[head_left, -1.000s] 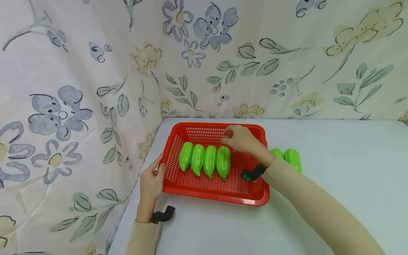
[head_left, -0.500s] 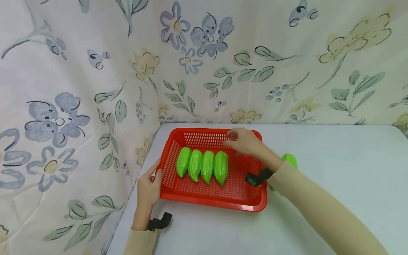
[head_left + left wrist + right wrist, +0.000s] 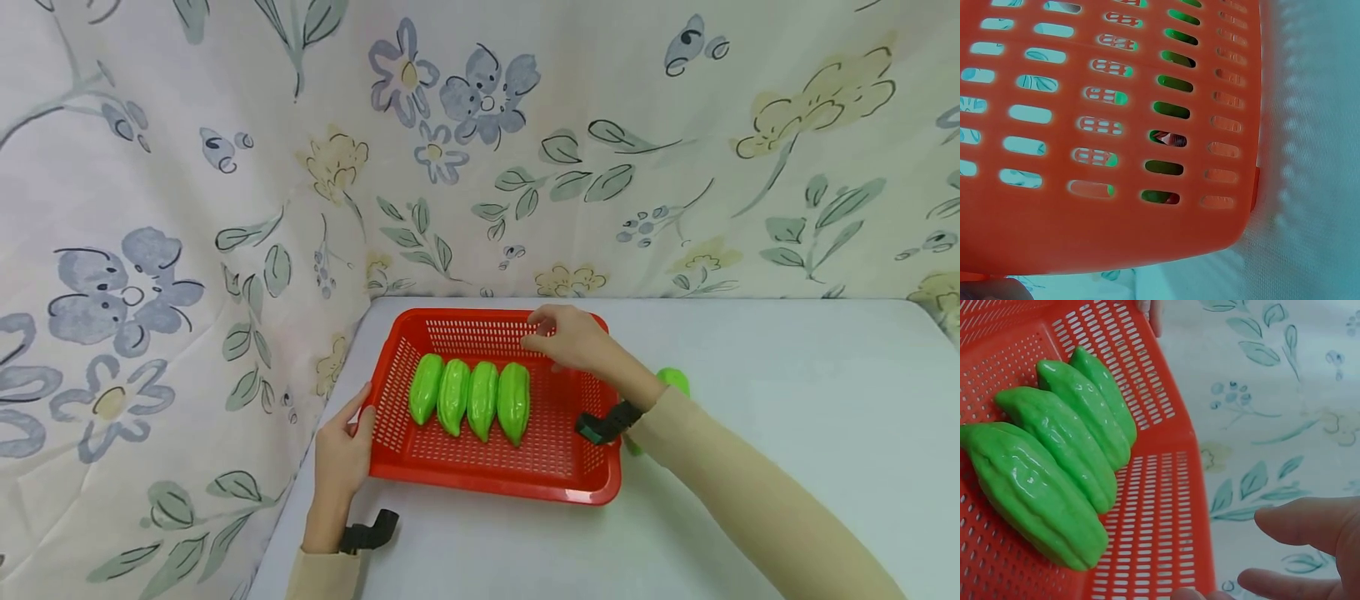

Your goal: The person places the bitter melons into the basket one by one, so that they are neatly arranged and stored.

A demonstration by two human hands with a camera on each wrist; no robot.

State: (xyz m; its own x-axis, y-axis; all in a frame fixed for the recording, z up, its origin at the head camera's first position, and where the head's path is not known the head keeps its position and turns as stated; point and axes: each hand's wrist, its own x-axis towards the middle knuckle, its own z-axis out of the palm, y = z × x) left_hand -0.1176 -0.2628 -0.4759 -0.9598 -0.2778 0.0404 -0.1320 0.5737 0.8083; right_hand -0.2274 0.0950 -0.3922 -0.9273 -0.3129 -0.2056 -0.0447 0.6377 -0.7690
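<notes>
A red plastic basket (image 3: 495,492) with slotted walls stands on the white table. In it, several glossy green ridged fruits (image 3: 482,400), tapered at one end, lie side by side. My left hand (image 3: 343,450) grips the basket's left rim, its thumb (image 3: 994,289) showing at the bottom of the left wrist view. Over the back right part of the basket hovers my right hand (image 3: 573,340), fingers loosely bent and thumb apart from them. Nothing sits between its fingers (image 3: 1291,520) in the right wrist view.
Right of the basket, another green fruit (image 3: 672,380) lies on the table (image 3: 787,400), partly covered by the right sleeve (image 3: 720,467). A bit of green (image 3: 633,445) also shows below that sleeve. Floral cloth (image 3: 450,242) hangs behind and to the left.
The head view has shifted, so basket and hands sit slightly lower and further left in it. The right hand stays over the basket's back right; its sleeve covers more of the outside fruits.
</notes>
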